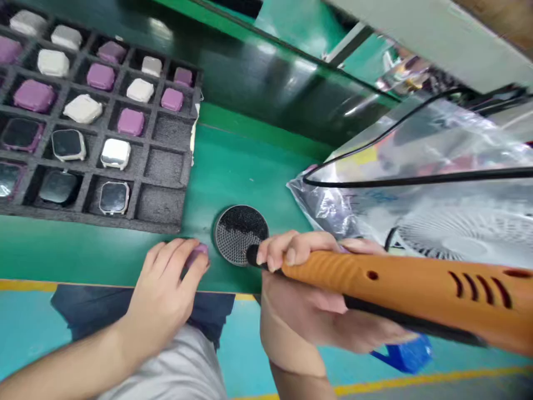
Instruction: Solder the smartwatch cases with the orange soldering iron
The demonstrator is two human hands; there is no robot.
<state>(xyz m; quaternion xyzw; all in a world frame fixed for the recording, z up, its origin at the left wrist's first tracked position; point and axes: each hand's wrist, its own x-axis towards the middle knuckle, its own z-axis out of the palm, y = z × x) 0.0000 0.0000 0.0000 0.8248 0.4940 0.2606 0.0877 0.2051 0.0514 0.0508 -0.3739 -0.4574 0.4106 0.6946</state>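
Note:
My right hand (pixel 300 278) is wrapped round the front of an orange electric screwdriver (pixel 400 286). Its black tip reaches the right lower edge of a round dish (pixel 240 233) with a perforated surface and tiny dark pieces, likely screws; whether it touches them I cannot tell. Just left of the dish, my left hand (pixel 166 283) is closed on a purple watch case (pixel 196 253), mostly hidden by the fingers. Beyond that hand lies a dark foam tray (pixel 163 204) with purple, white and dark-screened watches in its compartments, among them a white-framed watch (pixel 114 198).
A clear plastic bag (pixel 333 205) bulges at the right, with a black cable (pixel 416 178) across it. Behind the green tabletop (pixel 233 161) runs a dark shiny ledge (pixel 258 72). Something blue (pixel 410 355) lies below the screwdriver, beyond the table's front edge.

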